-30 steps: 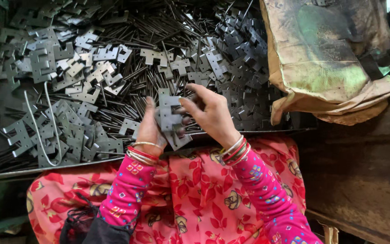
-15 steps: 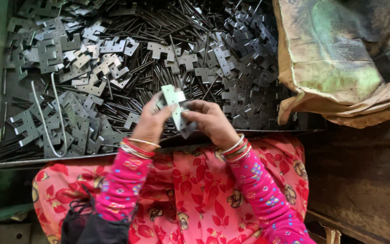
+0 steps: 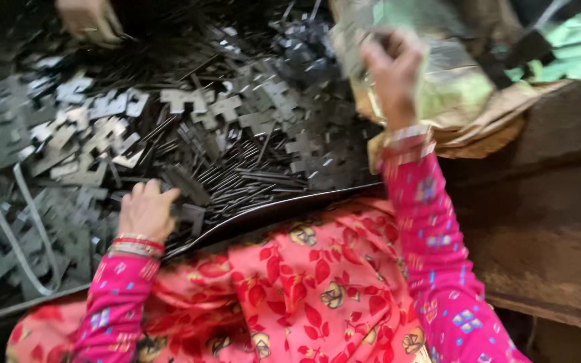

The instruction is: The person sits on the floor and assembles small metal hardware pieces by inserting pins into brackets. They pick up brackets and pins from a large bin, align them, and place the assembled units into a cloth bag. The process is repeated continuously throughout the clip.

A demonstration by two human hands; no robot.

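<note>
My left hand (image 3: 146, 212) rests palm-down, fingers curled, on stamped metal plates (image 3: 189, 107); my right hand (image 3: 393, 67) grips the sack (image 3: 465, 87), contents indiscernible.

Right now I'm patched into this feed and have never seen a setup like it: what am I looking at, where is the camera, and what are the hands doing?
There is no machine here. One camera sits on a person's head and looks down at their own two bare hands and their lap in red floral cloth. In front lies a big pile of flat stamped metal plates mixed with thin metal rods, on a dark tray. The left hand rests on the plates near the tray's edge; whether it grips one is unclear. The right hand reaches up to a crumpled sack and seems to touch it; the blur hides any grip. Another person's hand works at the top.
</note>
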